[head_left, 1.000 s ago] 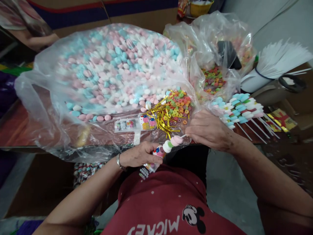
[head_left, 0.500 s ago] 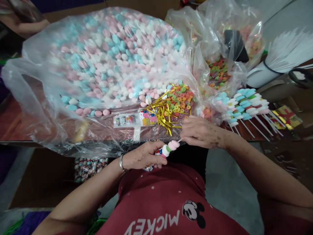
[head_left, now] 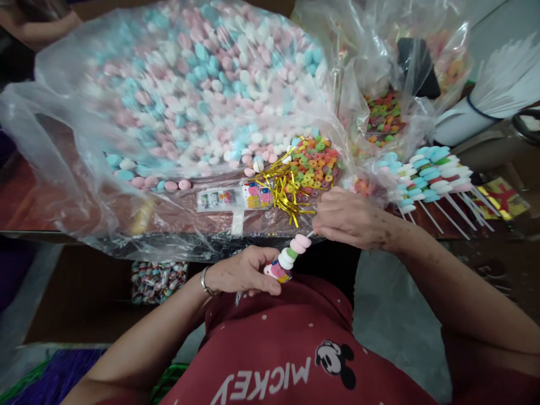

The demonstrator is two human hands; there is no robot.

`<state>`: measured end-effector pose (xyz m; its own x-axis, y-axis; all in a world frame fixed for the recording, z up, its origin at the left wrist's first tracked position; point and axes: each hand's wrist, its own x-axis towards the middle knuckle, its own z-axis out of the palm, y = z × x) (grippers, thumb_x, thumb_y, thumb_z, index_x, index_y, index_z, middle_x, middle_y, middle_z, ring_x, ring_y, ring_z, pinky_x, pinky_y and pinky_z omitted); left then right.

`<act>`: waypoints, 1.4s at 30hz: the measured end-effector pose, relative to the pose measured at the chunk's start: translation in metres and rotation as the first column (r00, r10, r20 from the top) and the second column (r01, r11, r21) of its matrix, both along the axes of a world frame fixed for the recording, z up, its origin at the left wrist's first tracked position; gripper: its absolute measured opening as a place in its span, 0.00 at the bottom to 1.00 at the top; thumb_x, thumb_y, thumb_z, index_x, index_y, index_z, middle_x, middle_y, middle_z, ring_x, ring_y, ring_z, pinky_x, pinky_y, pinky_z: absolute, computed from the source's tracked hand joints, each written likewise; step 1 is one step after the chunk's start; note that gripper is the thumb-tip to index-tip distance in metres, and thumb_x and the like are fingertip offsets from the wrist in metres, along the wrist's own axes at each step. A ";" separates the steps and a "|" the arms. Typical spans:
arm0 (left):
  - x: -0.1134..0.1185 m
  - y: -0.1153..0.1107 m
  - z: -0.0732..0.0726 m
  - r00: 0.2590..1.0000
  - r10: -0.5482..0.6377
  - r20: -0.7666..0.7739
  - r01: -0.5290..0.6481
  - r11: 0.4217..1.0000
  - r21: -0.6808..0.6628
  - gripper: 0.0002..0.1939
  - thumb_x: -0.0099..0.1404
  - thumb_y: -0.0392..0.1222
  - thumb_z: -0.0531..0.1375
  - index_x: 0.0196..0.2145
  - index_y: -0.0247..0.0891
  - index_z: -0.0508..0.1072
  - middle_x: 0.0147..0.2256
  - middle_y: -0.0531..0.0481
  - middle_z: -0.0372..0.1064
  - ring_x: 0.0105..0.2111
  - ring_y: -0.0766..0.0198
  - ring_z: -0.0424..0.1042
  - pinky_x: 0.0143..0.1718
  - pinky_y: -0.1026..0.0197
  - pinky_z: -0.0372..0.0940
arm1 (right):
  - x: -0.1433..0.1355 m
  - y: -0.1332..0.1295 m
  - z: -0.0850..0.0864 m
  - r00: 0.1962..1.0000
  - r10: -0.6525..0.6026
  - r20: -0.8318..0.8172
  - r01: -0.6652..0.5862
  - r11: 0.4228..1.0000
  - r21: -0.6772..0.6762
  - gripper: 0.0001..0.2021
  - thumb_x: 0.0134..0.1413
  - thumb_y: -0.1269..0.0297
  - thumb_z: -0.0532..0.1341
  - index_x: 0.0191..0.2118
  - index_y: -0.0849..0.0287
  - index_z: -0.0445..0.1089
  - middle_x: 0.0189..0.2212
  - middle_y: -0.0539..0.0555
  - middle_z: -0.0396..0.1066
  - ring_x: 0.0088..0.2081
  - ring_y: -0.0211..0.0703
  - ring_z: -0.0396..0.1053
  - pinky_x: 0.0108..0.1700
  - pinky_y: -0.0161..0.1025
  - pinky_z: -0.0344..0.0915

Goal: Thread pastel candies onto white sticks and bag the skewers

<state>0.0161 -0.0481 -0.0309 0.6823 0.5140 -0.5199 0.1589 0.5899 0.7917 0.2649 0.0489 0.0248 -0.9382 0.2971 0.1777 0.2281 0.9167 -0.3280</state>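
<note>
Holding the printed wrapper (head_left: pixel 277 274) between thumb and fingers, your left hand (head_left: pixel 241 273) is close to the near edge of the table (head_left: pixel 21 194), while your right hand (head_left: pixel 348 219) pinches the white stick (head_left: pixel 311 233) of the candy skewer (head_left: pixel 292 253). Your hands are apart, with the candy skewer slanting between them; its left, near end meets the printed wrapper, how far inside you cannot tell. Pink, green and white pieces show along it. Beyond your right hand lie gold twist ties (head_left: pixel 287 199) and candy rings (head_left: pixel 314 166); flat wrappers (head_left: pixel 228 197) lie to their left. Farther away spreads a bag of marshmallows (head_left: pixel 189 95), and more skewers (head_left: pixel 436 174) rest at the right.
</note>
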 end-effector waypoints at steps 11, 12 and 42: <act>0.001 0.002 -0.009 0.935 0.249 -0.252 -0.004 0.718 0.696 0.15 0.61 0.46 0.64 0.42 0.37 0.68 0.27 0.56 0.63 0.25 0.70 0.60 0.27 0.67 0.54 | 0.001 -0.021 -0.007 0.989 -0.128 -0.069 0.136 0.983 0.122 0.16 0.61 0.70 0.54 0.22 0.59 0.65 0.19 0.48 0.63 0.27 0.38 0.55 0.34 0.38 0.50; 0.001 0.003 -0.009 0.935 0.228 -0.271 0.037 0.697 0.716 0.15 0.61 0.46 0.63 0.42 0.37 0.67 0.27 0.56 0.63 0.26 0.69 0.60 0.27 0.66 0.54 | 0.000 -0.020 -0.006 0.992 -0.104 -0.075 0.114 0.984 0.139 0.15 0.61 0.70 0.54 0.22 0.59 0.65 0.19 0.48 0.63 0.27 0.38 0.55 0.34 0.38 0.50; 0.007 0.001 -0.002 0.979 0.190 -0.070 -0.158 0.931 0.328 0.21 0.57 0.47 0.66 0.45 0.37 0.67 0.31 0.55 0.65 0.28 0.69 0.62 0.30 0.65 0.59 | -0.024 -0.001 -0.011 0.994 -0.005 0.111 0.017 0.995 -0.103 0.16 0.60 0.69 0.54 0.22 0.60 0.69 0.22 0.49 0.69 0.26 0.36 0.58 0.35 0.38 0.51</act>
